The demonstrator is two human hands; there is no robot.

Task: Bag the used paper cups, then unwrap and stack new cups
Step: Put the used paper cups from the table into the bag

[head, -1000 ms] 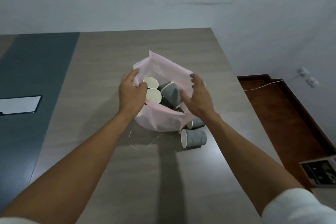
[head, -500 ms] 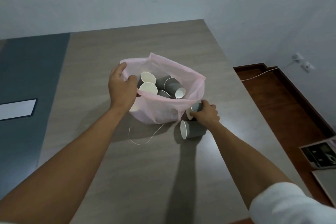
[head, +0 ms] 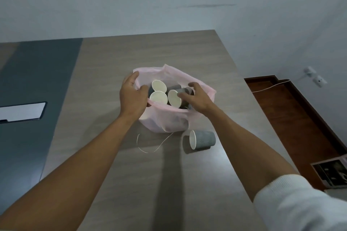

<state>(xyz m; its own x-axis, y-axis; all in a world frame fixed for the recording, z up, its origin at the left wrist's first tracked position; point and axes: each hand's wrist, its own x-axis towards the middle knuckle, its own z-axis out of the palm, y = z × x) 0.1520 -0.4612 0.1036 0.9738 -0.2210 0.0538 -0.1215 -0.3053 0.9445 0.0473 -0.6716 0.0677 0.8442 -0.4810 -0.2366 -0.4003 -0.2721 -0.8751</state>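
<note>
The bagging step is being carried out on the tabletop [head: 116, 174], where the pink bag [head: 169, 120] is being held open at its rim by the left hand [head: 132, 97], its grip closed on the plastic. A grey cup [head: 185, 91] is being lowered into the bag in the closed grip of the right hand [head: 199, 100]. One used cup [head: 201, 139] is lying on its side at about six o'clock from that grip, so a reach back toward it is probably being called for next.

No text, label, brand or number can be read anywhere. The grey paper cups [head: 201, 139] carry only a wavy pattern. The printed sheet [head: 332, 173] at the right edge is too blurred to read.
</note>
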